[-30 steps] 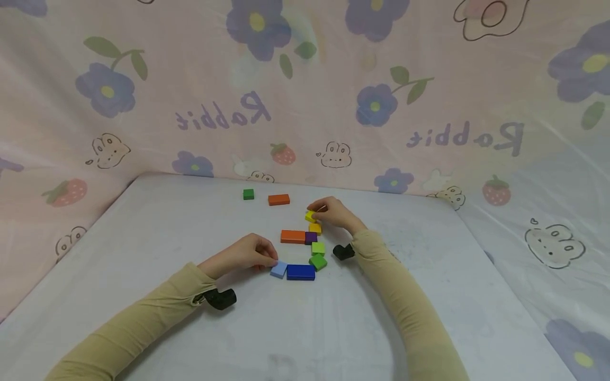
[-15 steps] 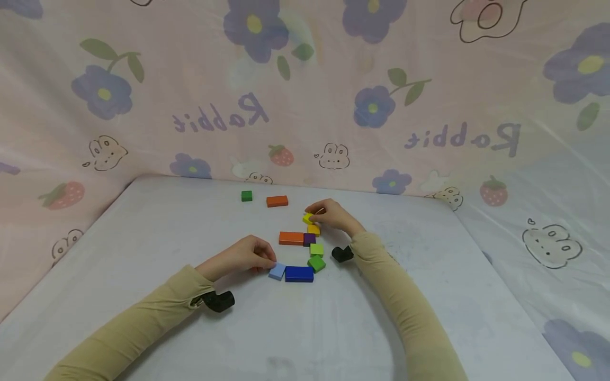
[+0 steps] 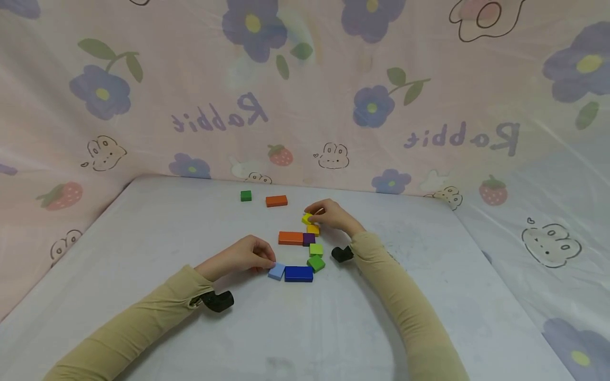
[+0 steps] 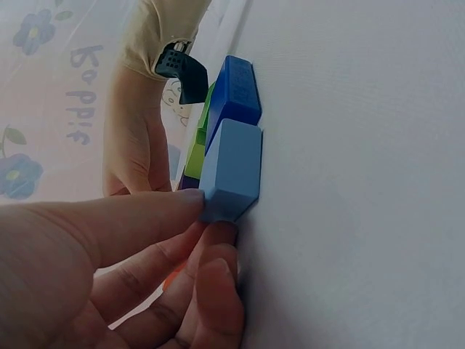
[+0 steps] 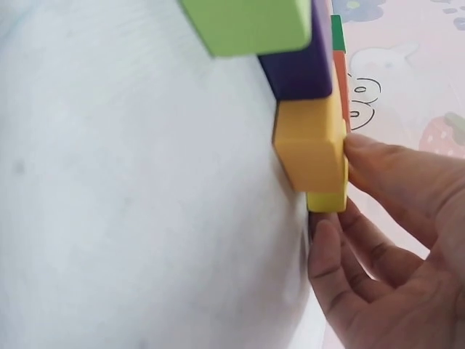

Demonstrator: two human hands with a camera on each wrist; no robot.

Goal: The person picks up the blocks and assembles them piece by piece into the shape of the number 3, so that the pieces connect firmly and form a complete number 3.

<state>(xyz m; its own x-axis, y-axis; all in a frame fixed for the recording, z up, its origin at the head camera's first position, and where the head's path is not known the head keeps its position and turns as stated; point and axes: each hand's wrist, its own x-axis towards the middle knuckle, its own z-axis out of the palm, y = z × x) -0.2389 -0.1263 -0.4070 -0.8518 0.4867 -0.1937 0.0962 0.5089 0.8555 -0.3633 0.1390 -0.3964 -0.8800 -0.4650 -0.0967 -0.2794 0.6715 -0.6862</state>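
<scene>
My left hand [image 3: 238,256] pinches a light blue block [image 4: 234,171] between thumb and fingers at its far-left end. Beside that block lies a dark blue block [image 3: 298,274]. Farther off, my right hand [image 3: 332,217] holds a small yellow block [image 3: 307,218], thumb on one side and fingers on the other. An amber block [image 5: 311,145] sits right against the yellow one. Below it in the head view, a purple block [image 3: 308,239], a lime block [image 3: 316,250] and a tilted green block [image 3: 316,264] continue the line down to the dark blue block.
An orange block [image 3: 290,238] extends left from the purple one. At the back of the white table [image 3: 305,328] lie another orange block [image 3: 276,201] and a dark green block [image 3: 245,196]. A patterned curtain [image 3: 314,116] rises behind the table. Black wrist cameras [image 3: 218,301] hang under both sleeves.
</scene>
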